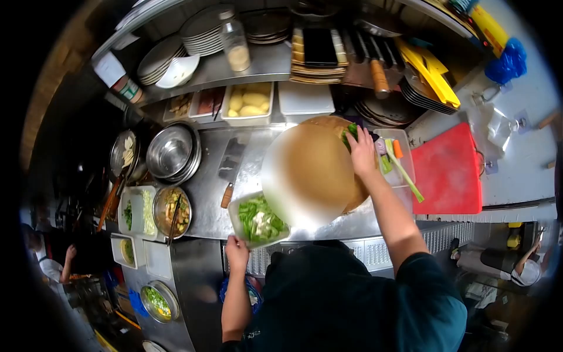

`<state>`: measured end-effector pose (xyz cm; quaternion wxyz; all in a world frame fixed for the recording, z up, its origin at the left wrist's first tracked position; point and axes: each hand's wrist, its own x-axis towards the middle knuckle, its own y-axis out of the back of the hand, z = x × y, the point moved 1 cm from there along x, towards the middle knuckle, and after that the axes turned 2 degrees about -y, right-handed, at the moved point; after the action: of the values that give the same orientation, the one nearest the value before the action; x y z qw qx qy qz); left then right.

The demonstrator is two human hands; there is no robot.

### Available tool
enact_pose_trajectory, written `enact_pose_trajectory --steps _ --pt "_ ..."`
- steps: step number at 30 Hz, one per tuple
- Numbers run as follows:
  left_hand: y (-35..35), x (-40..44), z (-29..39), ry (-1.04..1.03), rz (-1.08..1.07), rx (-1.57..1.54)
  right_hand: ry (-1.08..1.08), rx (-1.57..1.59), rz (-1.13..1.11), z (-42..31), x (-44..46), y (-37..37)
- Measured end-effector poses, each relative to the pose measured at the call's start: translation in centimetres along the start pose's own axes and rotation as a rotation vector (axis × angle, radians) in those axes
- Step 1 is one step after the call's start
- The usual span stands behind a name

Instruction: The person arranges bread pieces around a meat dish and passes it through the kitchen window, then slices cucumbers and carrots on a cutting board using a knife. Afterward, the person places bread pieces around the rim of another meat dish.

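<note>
My left hand grips the near edge of a white plastic tub that holds chopped green leaves with some pale pieces on top. At the right far edge of a round wooden chopping board, my right hand has its fingers closed over a small bunch of dark green leaves. A whitish blur hides the left part of the board. Left of the board lies a cleaver, its wooden handle close to the tub.
Right of the board are a clear tray with carrot, onion and a green stalk, and a red cutting board. Stacked metal bowls and a bowl of mixed food stand left. Shelves hold plates and a jar. Other people appear at both sides.
</note>
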<state>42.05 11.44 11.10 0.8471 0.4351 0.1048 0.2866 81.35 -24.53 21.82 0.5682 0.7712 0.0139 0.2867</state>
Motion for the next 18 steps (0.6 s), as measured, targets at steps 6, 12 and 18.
enact_pose_trajectory --steps 6,12,18 --pt "-1.6 9.2 5.2 0.298 0.004 -0.208 0.127 0.303 -0.306 6.1 0.7 -3.8" --pt "-3.7 15.5 -2.2 0.005 0.143 0.118 0.216 0.425 -0.438 5.0 -0.7 -3.1" --pt "-4.5 19.5 -1.8 -0.217 -0.253 0.098 -0.135 0.482 -0.33 3.0 -1.5 -1.5"
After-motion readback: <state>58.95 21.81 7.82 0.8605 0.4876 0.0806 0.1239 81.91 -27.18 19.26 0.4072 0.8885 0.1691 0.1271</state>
